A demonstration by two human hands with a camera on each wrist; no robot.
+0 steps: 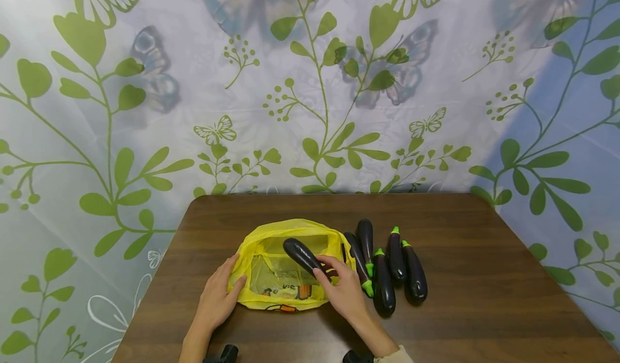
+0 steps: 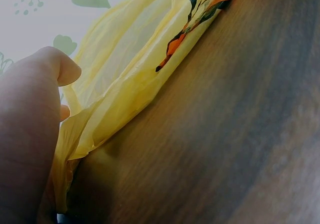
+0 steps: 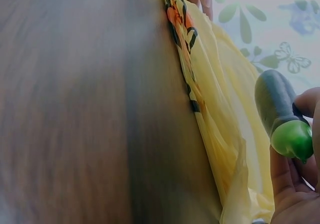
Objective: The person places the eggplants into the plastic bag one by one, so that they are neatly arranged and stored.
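A yellow plastic bag (image 1: pixel 252 293) lies on the table with its mouth spread wide, printed in orange and black. My left hand (image 1: pixel 218 293) holds the bag's left rim; in the left wrist view the thumb (image 2: pixel 65 67) stands beside the thin yellow film (image 2: pixel 115 114). My right hand (image 1: pixel 345 290) pinches a dark purple eggplant (image 1: pixel 301 254) near its stem end, tilted over the bag's mouth. The right wrist view shows its green cap (image 3: pixel 292 138) between thumb and fingers.
Several more eggplants (image 1: pixel 384 290) with green caps lie to the right of the bag, close together. The brown wooden table (image 1: pixel 479 277) ends at a hanging cloth (image 1: pixel 310 110) printed with leaves and butterflies.
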